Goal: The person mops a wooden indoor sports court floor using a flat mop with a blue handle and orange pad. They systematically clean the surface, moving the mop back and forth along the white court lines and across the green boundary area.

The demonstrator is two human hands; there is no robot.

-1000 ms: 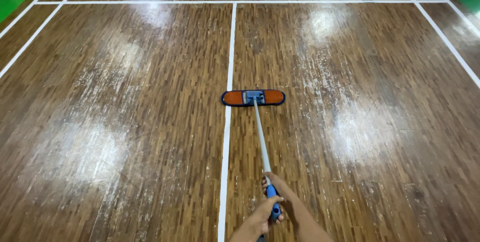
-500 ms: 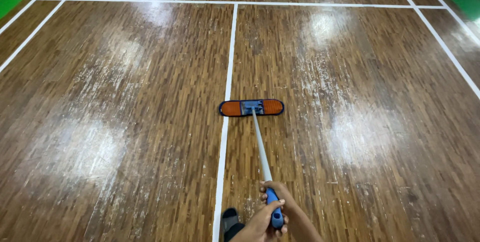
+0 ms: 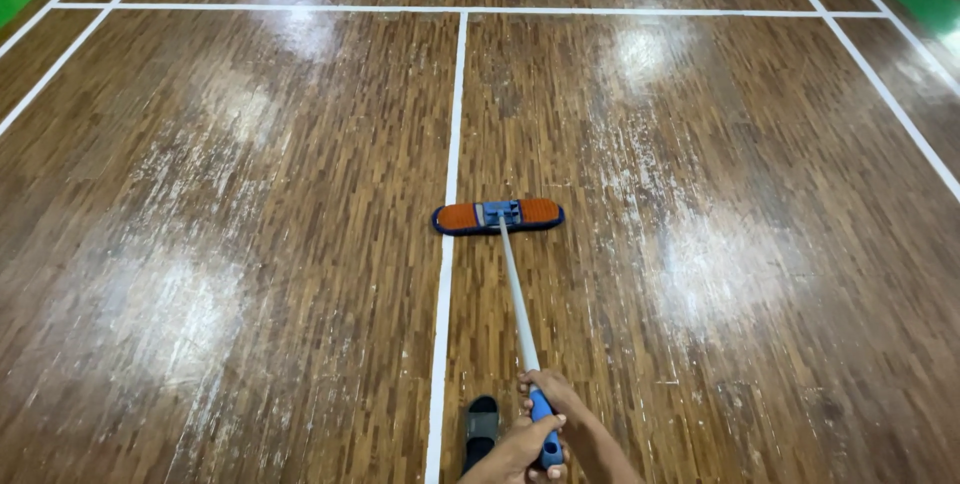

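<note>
a: head view, looking down. both hands on the flat mop's pole (image 3: 515, 294). right hand (image 3: 550, 396) is wrapped tight round the blue grip (image 3: 545, 431) from above, left hand (image 3: 520, 449) closed on the same grip just below it, near the bottom edge.

b: and the mop head?

a: orange pad with blue trim (image 3: 498, 216), flat on the wooden floor (image 3: 250, 244), straddling the white centre line (image 3: 448, 244), most of it to the right of the line.

b: anything changed?

a: a second ago the pad sat further up the court, nearer the cross line (image 3: 460, 11). now it sits closer to the person, and a dark sandal (image 3: 482, 422) shows by the line at the bottom, which wasn't in view a second ago. i'd judge the mop is being drawn back along the line, with a step alongside.

b: the floor?

a: glossy, pale scuffed patches either side, green edging in the far corners.
</note>
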